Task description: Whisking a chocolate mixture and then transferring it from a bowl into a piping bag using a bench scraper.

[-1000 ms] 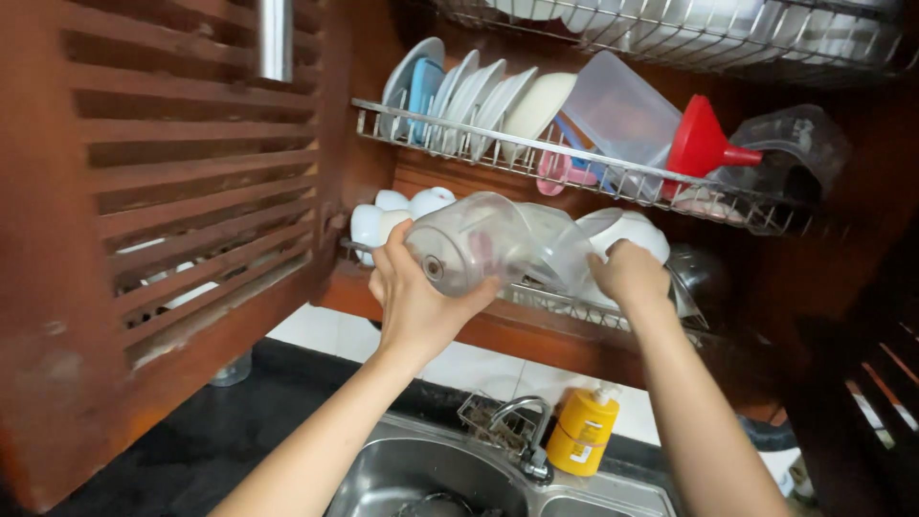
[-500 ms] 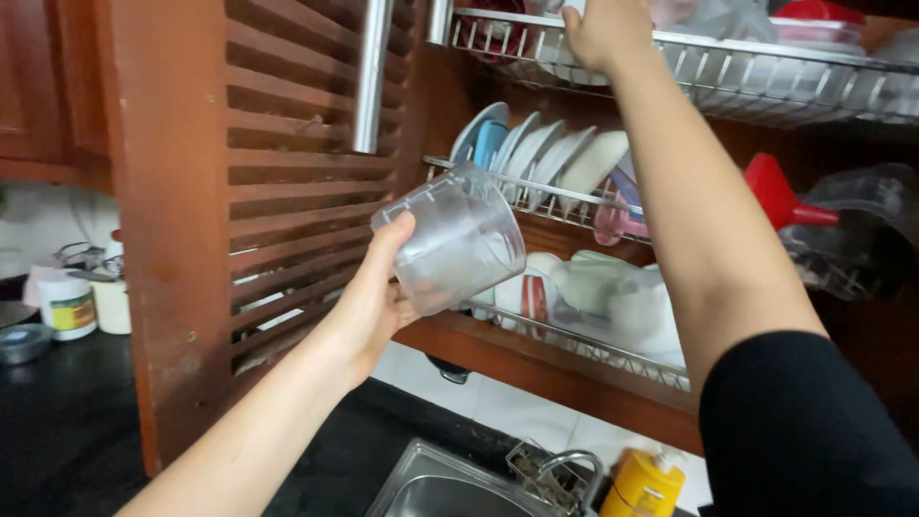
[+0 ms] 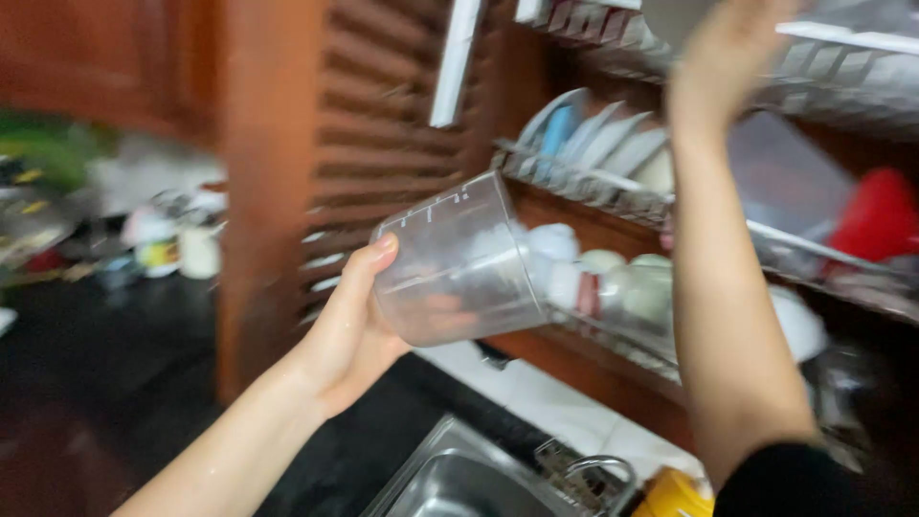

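Clear measuring jug lying tilted in the left hand, well below the raised right hand

The left hand is gripping the clear plastic measuring jug by its base end, thumb up its side, so its long axis is leaning up and left from the palm, its body in front of the lower dish rack; the right hand is reaching up at the upper wire rack, blurred, so I cannot tell whether its fingers are closing on anything, and the jug is lying nearer the left hand

Home kitchen: sink, dish rack.
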